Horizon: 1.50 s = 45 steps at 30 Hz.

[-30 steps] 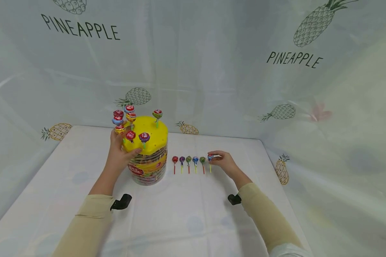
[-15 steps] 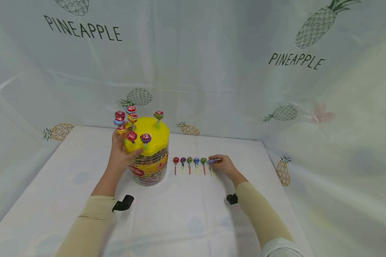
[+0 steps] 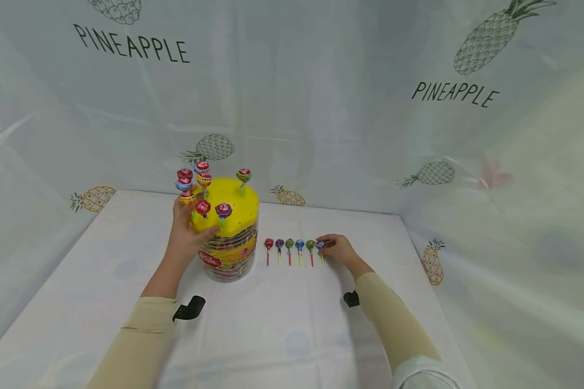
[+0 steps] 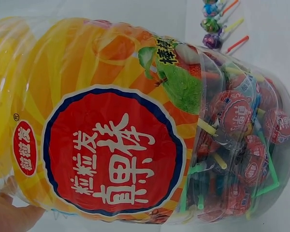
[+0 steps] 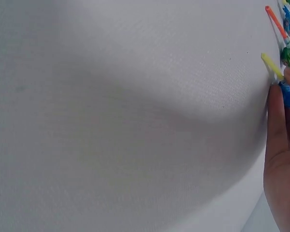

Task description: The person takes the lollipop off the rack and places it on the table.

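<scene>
Head view: from my head, forward and down, widest, over the table (image 3: 253, 335); left wrist view: close on the jar (image 4: 113, 152), rolled sideways; right wrist view: low across the table, my right hand (image 5: 282, 150) at its margin; the lollipop row (image 3: 289, 244) partly shared by all three

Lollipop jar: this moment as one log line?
left fingers: grip yellow lid | right fingers: pinch endmost blue lollipop | five other lollipops: on table

The clear cylindrical plastic jar (image 4: 145, 125) is glossy and ribbed, its round yellow plastic lid (image 3: 233, 208) smooth; the flat white tabletop (image 5: 135, 145) looks matt, finely textured, the beige cloth sleeves (image 3: 141, 324) matt.
</scene>
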Motion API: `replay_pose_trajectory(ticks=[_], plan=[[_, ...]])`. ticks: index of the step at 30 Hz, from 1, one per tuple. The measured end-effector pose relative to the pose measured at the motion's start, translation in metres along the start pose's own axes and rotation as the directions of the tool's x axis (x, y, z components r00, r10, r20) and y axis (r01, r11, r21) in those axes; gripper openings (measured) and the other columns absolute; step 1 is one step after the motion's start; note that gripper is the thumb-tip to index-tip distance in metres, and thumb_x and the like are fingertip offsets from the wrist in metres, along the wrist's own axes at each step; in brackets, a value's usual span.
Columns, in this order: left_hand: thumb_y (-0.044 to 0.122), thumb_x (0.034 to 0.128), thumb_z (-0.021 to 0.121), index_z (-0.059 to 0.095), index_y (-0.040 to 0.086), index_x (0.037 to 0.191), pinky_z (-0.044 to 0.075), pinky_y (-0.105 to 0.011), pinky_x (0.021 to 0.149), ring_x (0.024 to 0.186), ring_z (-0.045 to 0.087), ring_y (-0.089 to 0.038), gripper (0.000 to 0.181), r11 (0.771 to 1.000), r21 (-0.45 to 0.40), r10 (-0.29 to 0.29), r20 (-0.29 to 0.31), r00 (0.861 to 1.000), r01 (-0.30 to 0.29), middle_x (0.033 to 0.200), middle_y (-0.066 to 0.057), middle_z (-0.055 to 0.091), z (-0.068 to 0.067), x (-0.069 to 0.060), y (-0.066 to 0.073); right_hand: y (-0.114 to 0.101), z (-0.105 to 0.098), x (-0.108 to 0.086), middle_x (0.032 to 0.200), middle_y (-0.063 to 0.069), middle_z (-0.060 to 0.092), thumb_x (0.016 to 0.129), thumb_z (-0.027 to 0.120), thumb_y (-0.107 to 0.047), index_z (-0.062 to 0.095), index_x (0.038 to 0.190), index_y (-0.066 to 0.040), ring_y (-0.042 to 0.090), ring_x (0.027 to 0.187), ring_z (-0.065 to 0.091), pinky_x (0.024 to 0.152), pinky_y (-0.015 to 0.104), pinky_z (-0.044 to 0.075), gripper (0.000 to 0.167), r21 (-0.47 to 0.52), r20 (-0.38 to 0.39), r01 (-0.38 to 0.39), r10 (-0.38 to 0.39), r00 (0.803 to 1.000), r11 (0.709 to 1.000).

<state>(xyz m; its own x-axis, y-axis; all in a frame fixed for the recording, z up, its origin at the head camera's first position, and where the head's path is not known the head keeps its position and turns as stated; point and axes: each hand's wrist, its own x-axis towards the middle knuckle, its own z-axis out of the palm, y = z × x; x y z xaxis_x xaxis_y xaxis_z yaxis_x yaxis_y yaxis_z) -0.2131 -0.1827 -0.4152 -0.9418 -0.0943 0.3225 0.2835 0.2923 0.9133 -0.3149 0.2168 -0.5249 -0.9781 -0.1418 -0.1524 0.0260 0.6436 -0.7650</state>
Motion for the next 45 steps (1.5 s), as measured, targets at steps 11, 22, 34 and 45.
replay_pose_trajectory(ticks=[11, 22, 34, 45], plan=[[0.029, 0.0881, 0.073, 0.033, 0.027, 0.152, 0.039, -0.041, 0.108, 0.135, 0.032, -0.028, 0.076, 1.0, -0.007, 0.011, -0.016, 1.0, -0.011, 0.154, -0.001, 0.012, 0.0, -0.004, 0.005, -0.002, -0.002, 0.004, 0.107, 0.007, 0.065, 0.08, 0.078, -0.001, 0.07, 0.116, -0.006, 0.022, 0.094, 0.059, 0.079, 0.033, 0.052, 0.037, -0.05, 0.046, 0.025, -0.022, 0.999, 0.998], [0.036, 0.0871, 0.073, 0.037, 0.025, 0.15, 0.035, -0.051, 0.109, 0.138, 0.027, -0.03, 0.073, 0.999, 0.042, -0.002, -0.056, 0.998, 0.004, 0.156, -0.001, 0.009, 0.003, -0.011, 0.008, -0.005, -0.003, 0.003, 0.111, 0.007, 0.061, 0.082, 0.077, -0.005, 0.07, 0.118, -0.01, 0.024, 0.098, 0.056, 0.078, 0.033, 0.052, 0.037, -0.057, 0.051, -0.034, 0.037, 0.998, 0.998], [0.031, 0.0869, 0.074, 0.037, 0.024, 0.15, 0.035, -0.051, 0.109, 0.139, 0.025, -0.03, 0.074, 0.999, 0.049, 0.006, -0.084, 0.996, -0.002, 0.157, 0.002, 0.004, 0.007, -0.02, 0.009, -0.001, -0.001, 0.0, 0.114, 0.006, 0.06, 0.081, 0.079, -0.005, 0.072, 0.116, -0.012, 0.023, 0.099, 0.056, 0.079, 0.033, 0.052, 0.037, -0.041, 0.039, -0.034, 0.036, 0.999, 0.999], [0.035, 0.0874, 0.073, 0.037, 0.026, 0.151, 0.033, -0.054, 0.109, 0.14, 0.021, -0.033, 0.074, 0.997, 0.079, 0.021, -0.101, 0.995, -0.013, 0.157, -0.001, 0.004, 0.009, -0.023, 0.01, -0.005, -0.001, -0.003, 0.113, 0.007, 0.06, 0.081, 0.078, -0.005, 0.071, 0.117, -0.012, 0.024, 0.097, 0.055, 0.079, 0.035, 0.049, 0.037, -0.033, 0.033, -0.045, 0.046, 0.998, 0.998]])
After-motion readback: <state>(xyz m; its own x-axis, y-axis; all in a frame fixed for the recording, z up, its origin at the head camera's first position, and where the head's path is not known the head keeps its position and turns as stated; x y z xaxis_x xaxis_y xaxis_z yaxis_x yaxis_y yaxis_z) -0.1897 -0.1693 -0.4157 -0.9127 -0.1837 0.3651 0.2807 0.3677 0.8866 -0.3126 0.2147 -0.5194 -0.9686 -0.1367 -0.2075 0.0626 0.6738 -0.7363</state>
